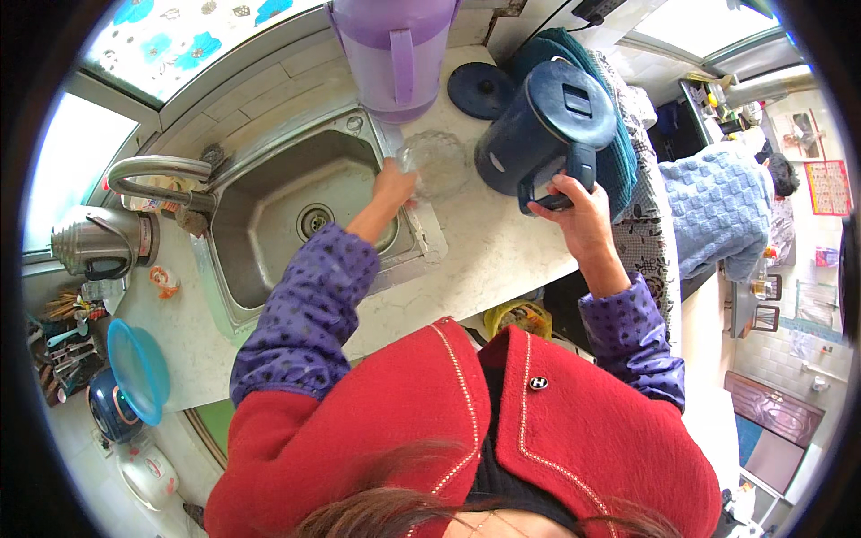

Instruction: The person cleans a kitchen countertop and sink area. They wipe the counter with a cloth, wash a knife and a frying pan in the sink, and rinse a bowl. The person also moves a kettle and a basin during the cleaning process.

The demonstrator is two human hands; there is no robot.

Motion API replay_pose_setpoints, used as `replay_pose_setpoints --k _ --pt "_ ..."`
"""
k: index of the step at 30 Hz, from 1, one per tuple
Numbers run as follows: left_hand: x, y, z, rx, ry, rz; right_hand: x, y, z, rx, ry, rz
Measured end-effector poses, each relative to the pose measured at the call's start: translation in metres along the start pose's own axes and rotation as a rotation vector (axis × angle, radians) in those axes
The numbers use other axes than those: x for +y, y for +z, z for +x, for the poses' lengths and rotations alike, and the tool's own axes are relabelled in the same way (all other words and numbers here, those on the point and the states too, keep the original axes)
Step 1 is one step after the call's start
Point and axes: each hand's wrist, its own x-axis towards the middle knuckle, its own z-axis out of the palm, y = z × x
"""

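Note:
My right hand (575,208) grips the handle of a dark blue electric kettle (511,144), whose lid is down. Whether the kettle's bottom touches the counter cannot be told. Beside it lies a round dark kettle base (481,91) with a raised centre. At the sink's right rim, my left hand (395,183) has its fingers on the near-left edge of a clear, see-through bowl (437,161). Both hand and bowl are blurred there. The stainless steel sink (259,195) lies to the left, its drain uncovered.
A purple thermos jug (403,60) stands behind the sink corner. The curved faucet (158,168) reaches over the sink's left side. A steel kettle (104,242) and a blue basin (138,370) are farther left. Teal cloth (622,155) lies right of the blue kettle. Another person (720,202) stands beyond.

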Motion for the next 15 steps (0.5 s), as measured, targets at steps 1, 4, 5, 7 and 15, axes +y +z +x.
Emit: replay_pose_setpoints --k 1,4,5,7,15 --pt "-0.007 -0.01 -0.004 -0.003 -0.003 0.023 0.002 0.006 0.003 0.007 0.015 0.011" --pt "-0.021 -0.029 -0.016 0.022 -0.007 0.039 0.01 0.027 0.012 -0.009 -0.001 -0.004" --pt "-0.024 -0.031 -0.02 0.055 -0.008 0.009 0.012 0.032 0.015 -0.04 -0.03 0.01" --pt "-0.025 -0.032 -0.023 0.113 -0.003 -0.038 0.015 0.038 0.018 -0.025 -0.028 -0.02" --pt "-0.015 -0.001 -0.006 0.253 -0.048 -0.187 0.006 0.025 0.019 -0.205 -0.056 -0.155"
